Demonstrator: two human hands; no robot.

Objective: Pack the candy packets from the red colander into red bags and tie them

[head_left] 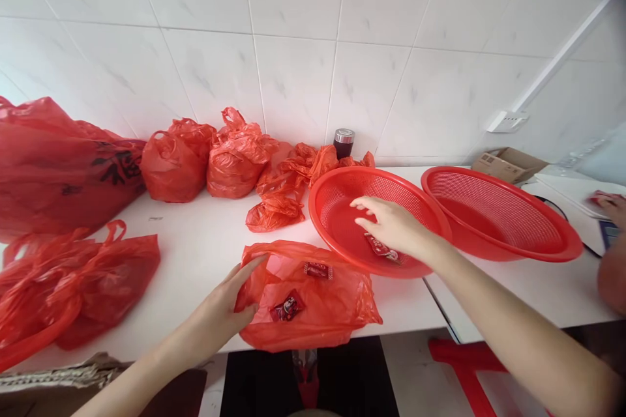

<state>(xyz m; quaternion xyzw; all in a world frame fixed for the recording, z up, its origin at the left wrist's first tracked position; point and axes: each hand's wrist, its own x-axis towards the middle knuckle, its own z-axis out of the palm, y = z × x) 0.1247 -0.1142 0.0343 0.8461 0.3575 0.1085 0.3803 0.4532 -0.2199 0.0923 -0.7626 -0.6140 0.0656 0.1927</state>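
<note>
An open red plastic bag (362,300) lies at the table's front edge with two small wrapped packets inside, one dark red (317,270) and one red and black (287,307). My left hand (229,303) is at the bag's left side, thumb and fingers apart around its rim; a grip on the film cannot be made out. Over the nearer red perforated basket (337,195) hangs my right hand (388,221), fingers spread and slightly curled, nothing in them. Below that hand, a red packet (379,245) lies in the basket, partly hidden by the wrist.
A second red basket (499,208) adjoins on the right. Tied red bags (176,166) line the wall; more bags (112,280) lie left. A dark jar (343,142), cardboard box (506,166) and front-left carton (59,378) are visible. Another person's hand (615,208) is far right.
</note>
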